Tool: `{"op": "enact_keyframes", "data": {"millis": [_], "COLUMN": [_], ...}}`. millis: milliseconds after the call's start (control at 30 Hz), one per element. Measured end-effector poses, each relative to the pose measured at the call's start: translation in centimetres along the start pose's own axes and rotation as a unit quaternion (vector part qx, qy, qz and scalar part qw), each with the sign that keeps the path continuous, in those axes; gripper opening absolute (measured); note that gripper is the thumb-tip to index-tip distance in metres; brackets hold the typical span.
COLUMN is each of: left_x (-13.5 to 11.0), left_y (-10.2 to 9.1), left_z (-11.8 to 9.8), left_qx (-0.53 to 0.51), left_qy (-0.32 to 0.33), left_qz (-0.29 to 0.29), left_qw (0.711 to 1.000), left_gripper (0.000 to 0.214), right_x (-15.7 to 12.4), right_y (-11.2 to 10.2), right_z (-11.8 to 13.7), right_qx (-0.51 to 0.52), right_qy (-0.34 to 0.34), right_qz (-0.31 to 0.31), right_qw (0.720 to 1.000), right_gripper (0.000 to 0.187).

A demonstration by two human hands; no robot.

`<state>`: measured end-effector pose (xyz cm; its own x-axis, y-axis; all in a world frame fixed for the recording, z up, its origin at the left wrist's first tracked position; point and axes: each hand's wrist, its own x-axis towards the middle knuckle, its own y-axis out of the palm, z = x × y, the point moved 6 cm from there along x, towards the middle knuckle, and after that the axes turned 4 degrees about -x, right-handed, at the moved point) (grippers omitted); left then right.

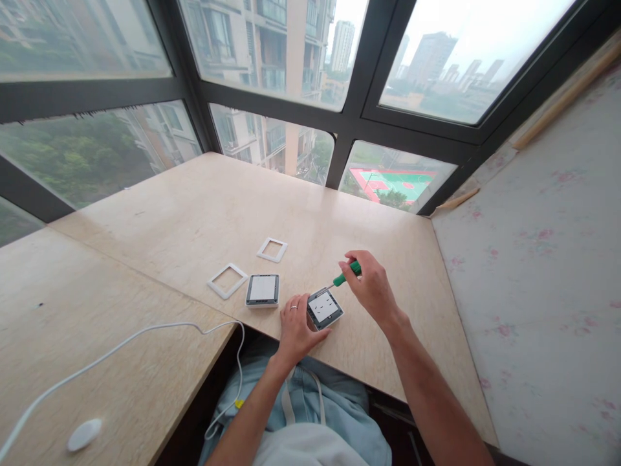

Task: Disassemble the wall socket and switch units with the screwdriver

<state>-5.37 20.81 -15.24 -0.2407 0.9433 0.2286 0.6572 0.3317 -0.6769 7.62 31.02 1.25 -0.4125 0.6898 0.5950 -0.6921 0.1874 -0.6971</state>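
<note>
A wall socket (324, 308) with a white slotted face and dark surround lies on the stone counter near its front edge. My left hand (299, 329) grips its left and near side, thumb along the front. In my right hand (369, 281) is a screwdriver (348, 273) with a green handle, my fingers wrapped round it. Its thin shaft slants down to the left, and the tip is at the socket's far edge; whether it sits in a screw I cannot tell. Left of my left hand lies a switch (262, 289) with a plain white face and dark surround.
Two white square frames (227, 281) lie behind and left of the switch. A white cable (145, 331) crosses the left counter and hangs over the edge by my lap. A round white disc (84, 435) is at lower left. Windows border the counter's back; a papered wall (528, 272) stands right.
</note>
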Motion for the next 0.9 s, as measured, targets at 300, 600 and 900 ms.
{"op": "enact_keyframes", "data": {"millis": [300,600,900], "left_x": [0.1,0.0,0.0], "left_y": [-0.1,0.0,0.0], "left_z": [0.1,0.1,-0.1], "left_qx": [-0.006,-0.001,0.004], "left_qy": [-0.008,-0.009,-0.013], "left_qz": [0.005,0.007,0.015], "left_qw": [1.000,1.000,1.000], "left_gripper": [0.088,0.088,0.088], "right_x": [-0.6,-0.8,2.0], "right_y": [0.0,-0.2,-0.1], "right_z": [-1.2,-1.4,0.8], "right_qx": [-0.013,-0.003,-0.312], "right_qy": [0.031,0.025,0.100], "right_qz": [-0.025,-0.019,0.195], "right_qw": [0.999,0.999,0.924], "right_gripper": [0.016,0.017,0.056]}}
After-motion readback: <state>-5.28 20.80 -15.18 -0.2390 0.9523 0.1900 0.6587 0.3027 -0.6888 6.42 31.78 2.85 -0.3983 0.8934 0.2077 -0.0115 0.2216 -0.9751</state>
